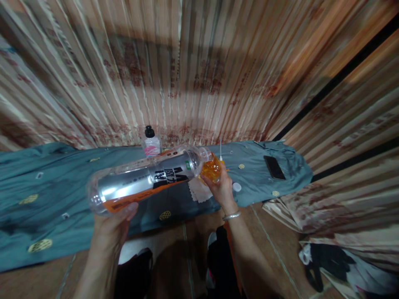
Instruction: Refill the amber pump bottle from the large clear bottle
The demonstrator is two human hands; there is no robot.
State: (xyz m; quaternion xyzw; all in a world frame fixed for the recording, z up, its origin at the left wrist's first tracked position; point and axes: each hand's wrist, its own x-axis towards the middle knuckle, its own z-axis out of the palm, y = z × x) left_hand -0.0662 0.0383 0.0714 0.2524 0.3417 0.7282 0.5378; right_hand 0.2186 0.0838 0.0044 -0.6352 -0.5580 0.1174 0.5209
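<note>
Large bottle tipped toward a small amber container, one in each hand

The left hand [114, 222] is wrapped around the lower end of a large clear bottle [149, 178] with a silver and orange label. Its thumb lies along the near side; the other fingers are mostly hidden. The bottle lies almost level above the table [62, 166], base to the left and shoulder end to the right.

The right hand [223, 187] is closed around a small container [211, 168] of clear material that shows amber inside. The container tilts so that its neck points at the large bottle's narrow end. The two ends meet or overlap in this view; whether they touch cannot be told. A silver bracelet [231, 216] circles the right wrist.

A blue-green cloth with yellow oval motifs covers the table. Beneath the hands lies a pale scalloped cloth [199, 192], and just right of the right hand is a white disc [237, 187]. A thin white tube [221, 150] rises behind that hand. A black-capped bottle [151, 142] stands upright behind the large one, near the pleated curtain [156, 83]. A dark phone [274, 167] lies toward the table's right end.
</note>
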